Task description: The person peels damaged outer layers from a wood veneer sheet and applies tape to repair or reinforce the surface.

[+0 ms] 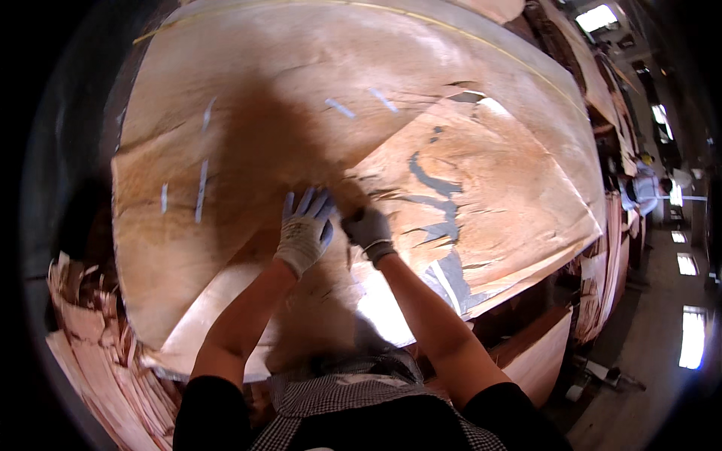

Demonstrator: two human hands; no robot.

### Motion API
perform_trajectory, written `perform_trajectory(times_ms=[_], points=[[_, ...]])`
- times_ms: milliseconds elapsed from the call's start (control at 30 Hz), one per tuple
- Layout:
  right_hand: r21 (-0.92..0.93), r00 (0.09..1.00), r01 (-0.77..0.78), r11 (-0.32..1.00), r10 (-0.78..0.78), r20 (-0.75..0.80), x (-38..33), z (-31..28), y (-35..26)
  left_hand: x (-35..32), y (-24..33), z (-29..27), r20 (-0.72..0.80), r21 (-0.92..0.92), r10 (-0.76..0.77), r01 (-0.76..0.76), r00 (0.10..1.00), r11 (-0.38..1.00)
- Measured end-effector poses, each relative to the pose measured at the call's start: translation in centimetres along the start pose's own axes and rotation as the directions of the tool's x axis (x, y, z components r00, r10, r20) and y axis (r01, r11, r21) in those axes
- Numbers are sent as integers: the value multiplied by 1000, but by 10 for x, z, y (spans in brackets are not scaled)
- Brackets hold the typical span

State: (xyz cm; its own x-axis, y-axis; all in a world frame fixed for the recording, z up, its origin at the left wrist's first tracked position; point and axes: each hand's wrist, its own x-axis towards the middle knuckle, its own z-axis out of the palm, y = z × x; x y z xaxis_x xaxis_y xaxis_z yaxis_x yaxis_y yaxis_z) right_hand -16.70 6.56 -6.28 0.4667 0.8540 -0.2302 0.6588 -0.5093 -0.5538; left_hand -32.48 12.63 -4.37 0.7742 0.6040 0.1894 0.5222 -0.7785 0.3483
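A large sheet of thin wood veneer [169, 270] lies before me, with short pale tape strips [201, 192] on it. My left hand [303, 229], in a white glove with bluish fingers, rests flat on the veneer with its fingers spread. Close beside it, my right hand [371, 231] is gloved too and its fingers are curled in; anything they grip is hidden. It is at the left edge of a smaller, torn veneer piece [519, 180] laid at an angle. Dark grey shows through ragged splits in that piece.
A thin yellow strip [481, 39] curves along the far side of the sheet. Broken veneer scraps [105, 342] are heaped at the lower left, and more veneer [602, 286] is stacked at the right. Farther off at right, another person [645, 189] stands near windows.
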Motion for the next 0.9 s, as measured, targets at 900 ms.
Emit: perform_trajectory(times_ms=[900], points=[[969, 962, -246, 21, -116, 247, -276, -186, 149, -4, 37, 3, 73, 105, 144, -152, 987, 983]])
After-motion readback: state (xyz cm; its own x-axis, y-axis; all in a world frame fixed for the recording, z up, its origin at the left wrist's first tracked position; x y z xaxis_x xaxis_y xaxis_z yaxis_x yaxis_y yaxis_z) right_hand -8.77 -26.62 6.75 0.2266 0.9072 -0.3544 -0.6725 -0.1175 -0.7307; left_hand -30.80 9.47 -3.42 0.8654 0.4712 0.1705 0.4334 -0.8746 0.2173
